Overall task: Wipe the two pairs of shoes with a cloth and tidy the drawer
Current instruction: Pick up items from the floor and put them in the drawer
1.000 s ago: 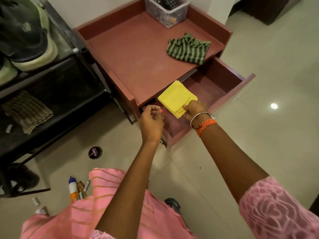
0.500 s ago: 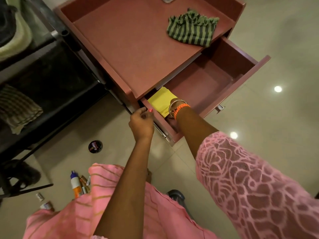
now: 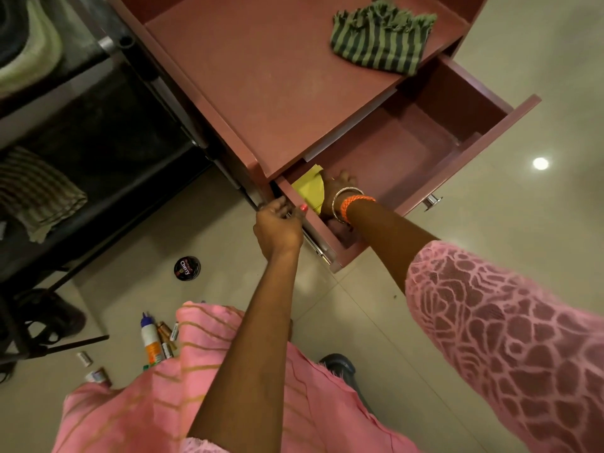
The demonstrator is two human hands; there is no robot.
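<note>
Head view looks down on a reddish cabinet (image 3: 277,93) with its drawer (image 3: 425,152) pulled out. On the cabinet top lies a green striped cloth (image 3: 379,37), near the back edge. Inside the drawer's near left corner sits a folded yellow cloth (image 3: 309,191) — the right hand (image 3: 336,188) rests on it, fingers hidden, so whether it grips cannot be told. At the drawer's left wall the left hand (image 3: 277,223) is curled round the edge. A round polish tin (image 3: 187,269) lies on the floor tiles — well apart from both hands
</note>
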